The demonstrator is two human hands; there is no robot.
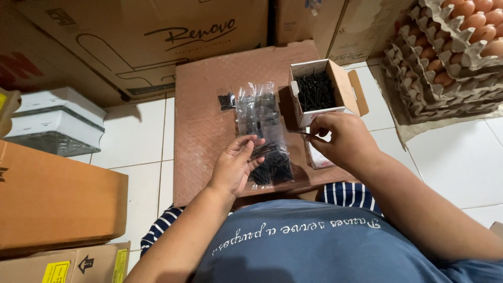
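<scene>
White floor tiles (139, 136) carry our work surface, a brown cardboard sheet (201, 105), with big cartons at twelve o'clock and stacked egg trays (445, 57) at two o'clock.

From the head camera, our left hand (236, 165) lies half open, fingers resting on a clear plastic bag (262, 136) partly filled with black screws; it presses the bag and clamps nothing. Our right hand (340, 139) pinches shut on one thin black screw (299, 133), just beside the bag's three o'clock edge. An open small box of screws (317, 91) stands at one o'clock of the bag.

We judge the risks small but real: the light pinch could drop the screw, sharp points could prick fingers or tear the bag, and the unclamped bag could slide.
</scene>
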